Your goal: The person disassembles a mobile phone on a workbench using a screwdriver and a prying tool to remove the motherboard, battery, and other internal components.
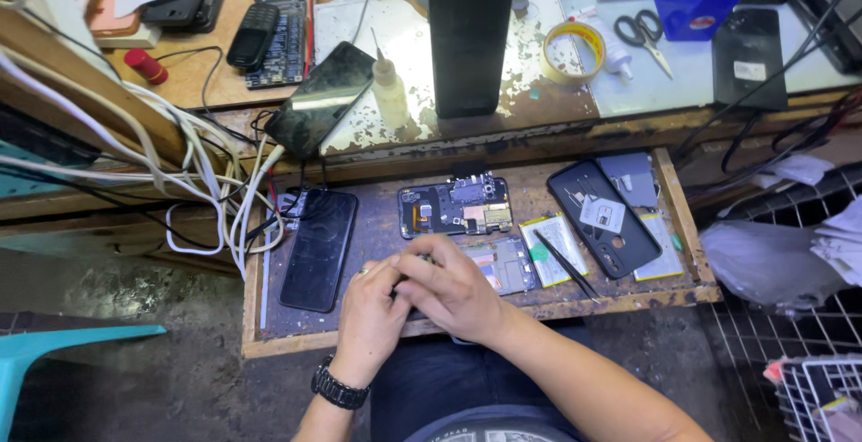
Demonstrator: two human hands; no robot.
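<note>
Head view looks down on a pull-out tray point(691, 294) used as a bench. Both hands meet near its front edge: the right hand point(453, 289) curls over the left hand point(373, 312), pinching something too small to make out. At twelve o'clock from them lies the opened phone point(455, 207), circuit side up within easy reach; at nine o'clock, a black screen panel point(318, 249).

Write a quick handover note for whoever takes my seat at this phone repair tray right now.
Left hand and right hand are pressed together over the pull-out tray, pinching something too small to identify.
Opened phone lies just beyond them, circuit boards exposed.
Black phone sits face up at left; battery, thin black tool and black back cover at right.
Phone not reassembled.
</note>
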